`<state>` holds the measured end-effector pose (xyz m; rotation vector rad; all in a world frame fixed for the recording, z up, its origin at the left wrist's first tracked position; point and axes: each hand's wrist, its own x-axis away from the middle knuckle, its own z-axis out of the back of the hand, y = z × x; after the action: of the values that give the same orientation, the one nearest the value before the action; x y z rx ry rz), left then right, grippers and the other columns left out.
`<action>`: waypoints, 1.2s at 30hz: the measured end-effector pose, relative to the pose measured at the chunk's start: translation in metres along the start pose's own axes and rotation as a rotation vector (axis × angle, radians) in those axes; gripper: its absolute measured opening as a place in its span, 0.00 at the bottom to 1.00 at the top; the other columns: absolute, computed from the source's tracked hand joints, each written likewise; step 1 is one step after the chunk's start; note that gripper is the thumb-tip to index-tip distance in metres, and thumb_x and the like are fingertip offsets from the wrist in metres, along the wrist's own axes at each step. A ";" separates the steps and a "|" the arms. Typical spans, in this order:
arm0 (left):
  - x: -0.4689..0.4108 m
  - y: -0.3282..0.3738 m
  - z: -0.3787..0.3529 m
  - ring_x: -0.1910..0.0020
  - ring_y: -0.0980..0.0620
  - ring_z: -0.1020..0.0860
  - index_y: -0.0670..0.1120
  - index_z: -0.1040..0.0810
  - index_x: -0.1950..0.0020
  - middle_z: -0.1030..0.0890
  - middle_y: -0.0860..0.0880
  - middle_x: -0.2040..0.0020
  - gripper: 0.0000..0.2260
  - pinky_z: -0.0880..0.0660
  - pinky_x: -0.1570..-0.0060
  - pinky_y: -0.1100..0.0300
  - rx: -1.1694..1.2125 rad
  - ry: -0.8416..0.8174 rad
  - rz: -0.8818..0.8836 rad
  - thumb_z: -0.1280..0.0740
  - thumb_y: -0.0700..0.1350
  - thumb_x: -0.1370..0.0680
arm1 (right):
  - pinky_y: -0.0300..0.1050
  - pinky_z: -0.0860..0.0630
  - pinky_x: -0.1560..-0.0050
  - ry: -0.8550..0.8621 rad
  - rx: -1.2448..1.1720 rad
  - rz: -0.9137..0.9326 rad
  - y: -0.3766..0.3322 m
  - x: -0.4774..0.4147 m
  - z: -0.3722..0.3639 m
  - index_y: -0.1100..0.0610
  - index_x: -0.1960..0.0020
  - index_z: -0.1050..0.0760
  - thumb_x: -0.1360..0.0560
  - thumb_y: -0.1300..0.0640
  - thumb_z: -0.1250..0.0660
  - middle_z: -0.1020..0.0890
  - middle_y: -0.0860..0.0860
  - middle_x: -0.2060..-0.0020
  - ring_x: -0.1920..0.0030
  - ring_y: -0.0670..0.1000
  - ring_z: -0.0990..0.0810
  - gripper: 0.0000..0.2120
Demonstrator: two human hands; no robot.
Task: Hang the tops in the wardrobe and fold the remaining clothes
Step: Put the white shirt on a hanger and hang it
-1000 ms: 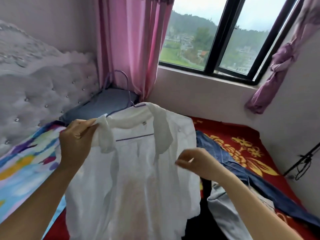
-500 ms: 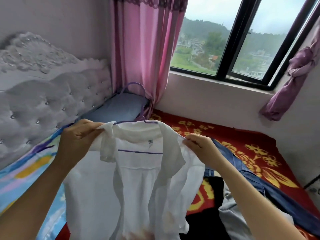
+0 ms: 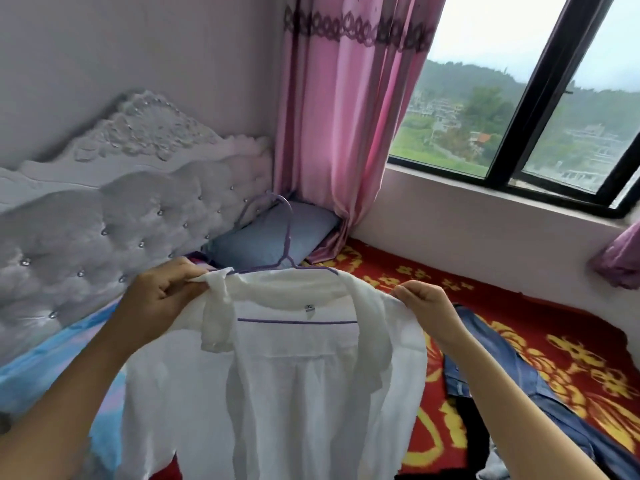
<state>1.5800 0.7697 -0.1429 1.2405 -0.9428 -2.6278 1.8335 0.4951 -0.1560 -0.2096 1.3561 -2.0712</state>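
A white collared shirt hangs on a purple hanger, held up in front of me over the bed. My left hand grips the shirt's left shoulder by the collar. My right hand pinches the right shoulder. The hanger's hook rises above the collar and its lower bar shows through the open neck. Blue jeans lie on the bed to the right, below my right forearm.
A red bedspread with yellow flowers covers the bed. A tufted white headboard stands at left, with a blue pillow in the corner. A pink curtain and a window lie beyond. Colourful bedding sits lower left.
My right hand moved up from the shirt front to the right shoulder. The shirt and hanger have been lifted and spread wider; the view tilted upward.
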 end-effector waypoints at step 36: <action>0.140 0.123 0.036 0.58 0.40 0.23 0.37 0.17 0.56 0.23 0.39 0.57 0.10 0.32 0.59 0.57 -0.839 0.466 0.703 0.34 0.26 0.32 | 0.49 0.26 0.51 -0.428 0.144 0.793 -0.093 0.064 -0.151 0.57 0.46 0.20 0.22 0.58 0.37 0.17 0.53 0.50 0.50 0.56 0.20 0.09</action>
<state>1.4390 0.6429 -0.1504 0.9608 -0.0965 -1.7294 1.6744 0.5963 -0.1572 -0.0320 0.8295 -1.3441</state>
